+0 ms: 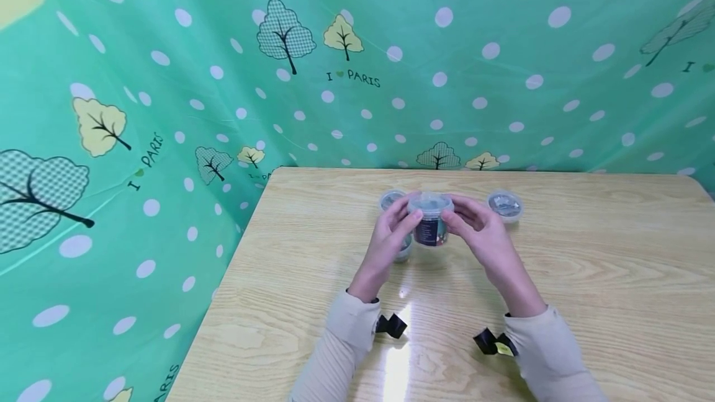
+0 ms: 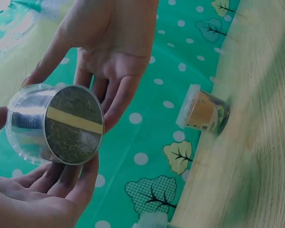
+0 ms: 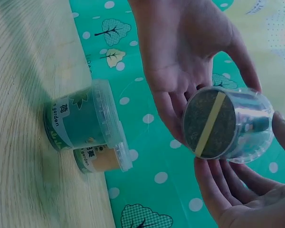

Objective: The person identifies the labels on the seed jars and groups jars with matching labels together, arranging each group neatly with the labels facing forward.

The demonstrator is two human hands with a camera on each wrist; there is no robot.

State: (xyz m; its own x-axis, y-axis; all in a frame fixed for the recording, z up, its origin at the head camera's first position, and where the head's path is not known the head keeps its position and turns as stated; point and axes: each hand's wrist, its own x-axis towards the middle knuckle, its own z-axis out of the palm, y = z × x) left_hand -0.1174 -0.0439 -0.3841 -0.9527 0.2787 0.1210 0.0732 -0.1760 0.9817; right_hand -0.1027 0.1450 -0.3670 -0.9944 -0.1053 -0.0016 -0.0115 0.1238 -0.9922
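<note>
A clear plastic tub (image 1: 431, 228) with a lid and a dark printed label is held up over the table by both hands. My left hand (image 1: 385, 237) grips its left side, thumb near the lid's rim. On the opposite side, the fingers and thumb of my right hand (image 1: 485, 231) curl round it the same way. From below, the tub's base (image 2: 71, 142) looks dark and grainy, crossed by a pale yellow strip (image 2: 76, 119). The lid stays shut on top, and the tub is roughly upright.
On the wooden table (image 1: 603, 278), an orange-labelled tub (image 2: 205, 114) stands to the right. To the left are a teal-labelled tub (image 3: 78, 118) and an orange-labelled one (image 3: 102, 159), partly hidden by the left hand in the head view. A green patterned cloth (image 1: 363, 110) hangs behind.
</note>
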